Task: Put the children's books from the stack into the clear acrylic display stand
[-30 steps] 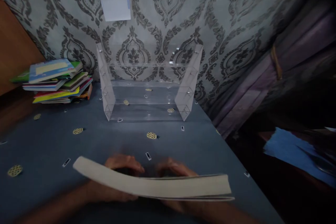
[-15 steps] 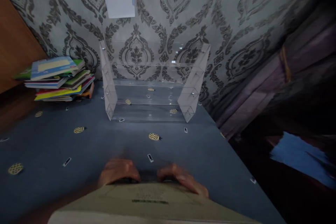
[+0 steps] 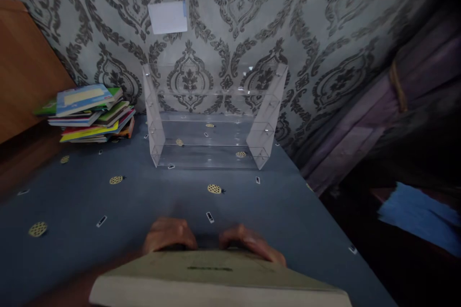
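Observation:
A thick book (image 3: 169, 271) with a greenish-beige cover and pale page edges is at the bottom of the head view, close to me. My left hand (image 3: 170, 234) curls over its far edge on the left, and my right hand (image 3: 250, 242) does the same on the right. Both hands are closed on the book, with the fingertips partly hidden behind it. Beyond them on the table stands a clear acrylic tiered rack (image 3: 153, 120) with white-looking side panels and several see-through shelves.
A stack of books (image 3: 91, 115) lies at the back left of the blue patterned table (image 3: 144, 201), beside an orange-brown wooden panel (image 3: 29, 67). Damask wallpaper with a white card (image 3: 168, 17) rises behind. Right of the table edge are a tied curtain (image 3: 353, 124) and blue cloth-like material (image 3: 419, 216).
The book has tilted, so more of its page edge and less of its cover shows. Both hands keep their hold. The whole view has shifted slightly.

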`<state>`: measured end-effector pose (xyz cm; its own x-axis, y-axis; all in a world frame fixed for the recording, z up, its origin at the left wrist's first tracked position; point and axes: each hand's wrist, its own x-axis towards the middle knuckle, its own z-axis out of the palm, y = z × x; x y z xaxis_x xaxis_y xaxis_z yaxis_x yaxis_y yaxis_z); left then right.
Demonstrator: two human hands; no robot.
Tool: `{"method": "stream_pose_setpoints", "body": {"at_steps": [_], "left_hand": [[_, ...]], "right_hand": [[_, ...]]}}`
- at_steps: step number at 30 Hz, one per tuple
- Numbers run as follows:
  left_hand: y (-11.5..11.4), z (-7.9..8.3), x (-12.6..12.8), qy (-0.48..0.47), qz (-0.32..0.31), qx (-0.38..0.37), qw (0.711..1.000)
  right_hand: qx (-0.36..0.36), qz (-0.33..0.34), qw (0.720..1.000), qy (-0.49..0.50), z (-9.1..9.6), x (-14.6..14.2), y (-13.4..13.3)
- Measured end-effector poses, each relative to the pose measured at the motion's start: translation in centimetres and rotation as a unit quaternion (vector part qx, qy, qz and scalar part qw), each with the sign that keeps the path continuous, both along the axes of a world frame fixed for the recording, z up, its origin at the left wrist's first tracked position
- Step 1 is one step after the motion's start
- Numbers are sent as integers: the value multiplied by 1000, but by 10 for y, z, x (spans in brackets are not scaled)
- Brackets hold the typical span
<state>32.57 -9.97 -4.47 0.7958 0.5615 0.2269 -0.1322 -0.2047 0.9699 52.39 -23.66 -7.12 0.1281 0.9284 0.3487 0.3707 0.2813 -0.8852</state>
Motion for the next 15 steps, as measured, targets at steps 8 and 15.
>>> {"method": "stream_pose_setpoints", "body": {"at_steps": [8, 15], "left_hand": [[-2, 16, 0, -49, -21, 206, 977], [-4, 27, 0, 16, -4, 258, 966]], "right_hand": [[76, -3, 995, -59, 27, -6, -1], [103, -16, 990, -93, 40, -6, -6]]}}
